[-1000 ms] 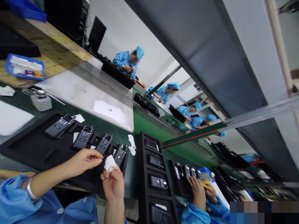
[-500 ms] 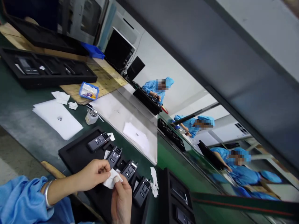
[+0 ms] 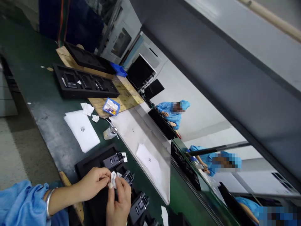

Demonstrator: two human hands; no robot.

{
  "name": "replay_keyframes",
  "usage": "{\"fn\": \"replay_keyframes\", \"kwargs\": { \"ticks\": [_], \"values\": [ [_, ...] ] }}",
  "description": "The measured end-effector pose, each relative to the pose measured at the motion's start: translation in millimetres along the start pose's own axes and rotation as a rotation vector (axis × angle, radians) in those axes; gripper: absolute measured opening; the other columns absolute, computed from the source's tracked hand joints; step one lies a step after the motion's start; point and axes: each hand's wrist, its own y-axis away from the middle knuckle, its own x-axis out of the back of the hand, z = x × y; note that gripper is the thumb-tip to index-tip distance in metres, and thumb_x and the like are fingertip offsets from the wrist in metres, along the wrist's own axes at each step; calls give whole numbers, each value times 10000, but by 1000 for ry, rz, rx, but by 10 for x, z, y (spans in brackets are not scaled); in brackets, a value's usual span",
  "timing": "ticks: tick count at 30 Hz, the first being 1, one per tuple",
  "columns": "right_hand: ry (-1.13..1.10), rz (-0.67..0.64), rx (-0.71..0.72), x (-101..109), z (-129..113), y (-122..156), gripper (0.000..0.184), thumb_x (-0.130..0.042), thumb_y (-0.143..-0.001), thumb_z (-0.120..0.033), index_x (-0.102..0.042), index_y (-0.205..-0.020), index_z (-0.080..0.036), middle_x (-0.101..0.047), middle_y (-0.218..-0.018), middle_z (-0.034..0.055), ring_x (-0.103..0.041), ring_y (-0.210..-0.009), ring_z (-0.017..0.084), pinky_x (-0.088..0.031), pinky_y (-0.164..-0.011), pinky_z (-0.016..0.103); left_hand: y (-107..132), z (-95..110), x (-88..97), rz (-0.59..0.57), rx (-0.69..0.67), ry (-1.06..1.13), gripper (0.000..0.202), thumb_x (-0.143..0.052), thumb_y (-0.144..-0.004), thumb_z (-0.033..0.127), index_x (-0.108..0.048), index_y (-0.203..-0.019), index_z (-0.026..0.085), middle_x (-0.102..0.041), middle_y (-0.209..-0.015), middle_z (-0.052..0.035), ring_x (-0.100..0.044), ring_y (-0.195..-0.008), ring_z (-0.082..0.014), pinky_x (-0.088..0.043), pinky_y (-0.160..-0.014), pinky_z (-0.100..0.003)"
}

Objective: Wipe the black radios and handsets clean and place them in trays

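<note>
A small crumpled white tissue (image 3: pixel 113 179) is pinched between both hands. My left hand (image 3: pixel 92 184), with a silver bangle at its wrist, has its fingers closed on the tissue's left side. My right hand (image 3: pixel 119 201) grips it from the right with thumb and fingers. Both are above a black tray (image 3: pixel 82 169) holding several black handheld devices with short knobs, which look like two-way radios. One radio (image 3: pixel 114 160) lies at the tray's far end, and another radio (image 3: pixel 139 207) is right of my right hand. The hands partly hide the radio between these two.
A pump bottle (image 3: pixel 109 133) stands behind the tray, near a stack of white sheets (image 3: pixel 81 133) and crumpled tissues (image 3: pixel 87 109). Further back are a blue box (image 3: pixel 111 106) and another black tray (image 3: pixel 88 93). A white board (image 3: pixel 129 131) lies right. Co-workers (image 3: pixel 175 113) sit beyond.
The tissue, spread out before, is now folded or bunched smaller between my fingers. My view has shifted, so the bench appears further right and lower.
</note>
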Motion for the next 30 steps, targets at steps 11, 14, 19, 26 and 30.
{"fn": "replay_keyframes", "kwargs": {
  "ticks": [11, 14, 19, 26, 30],
  "values": [
    [-61, -78, -53, -184, 273, -933, 242, -531, -948, -266, -752, -1015, -193, -711, -946, 80, -673, -872, 198, -528, -800, 312, 28, -277, 497, 125, -573, -874, 400, -468, -883, 92, -654, -1221, 198, -728, -1153, -100, -659, -1099, -241, -553, -971, -390],
    [26, -80, 7, -418, 311, -1433, 277, -502, -931, -226, -758, -1027, -178, -714, -936, 87, -657, -881, 208, -500, -832, 334, 22, -377, 524, 62, -648, -1081, 500, -522, -844, 88, -597, -1323, 212, -661, -1331, -81, -571, -1272, -277, -479, -1098, -442],
    [116, -125, 55, -910, 277, -1952, 267, -561, -866, -142, -785, -982, -228, -724, -899, 61, -611, -868, 213, -420, -863, 358, -10, -438, 497, 42, -538, -1173, 626, -583, -818, 135, -512, -1427, 266, -564, -1461, -47, -510, -1353, -284, -405, -1165, -457],
    [196, -179, 113, -1117, 200, -2048, 271, -575, -869, -126, -791, -925, -279, -709, -872, 54, -556, -874, 225, -320, -956, 445, -9, -362, 482, -67, -375, -1164, 735, -583, -797, 146, -419, -1498, 296, -437, -1556, -39, -410, -1428, -316, -347, -1184, -550],
    [196, -184, 130, -1124, 169, -2075, 269, -591, -854, -107, -792, -908, -278, -706, -858, 55, -554, -868, 228, -308, -972, 474, 0, -329, 481, -78, -356, -1158, 729, -580, -799, 151, -423, -1498, 288, -437, -1554, -49, -403, -1431, -324, -345, -1177, -570]
  ]
}}
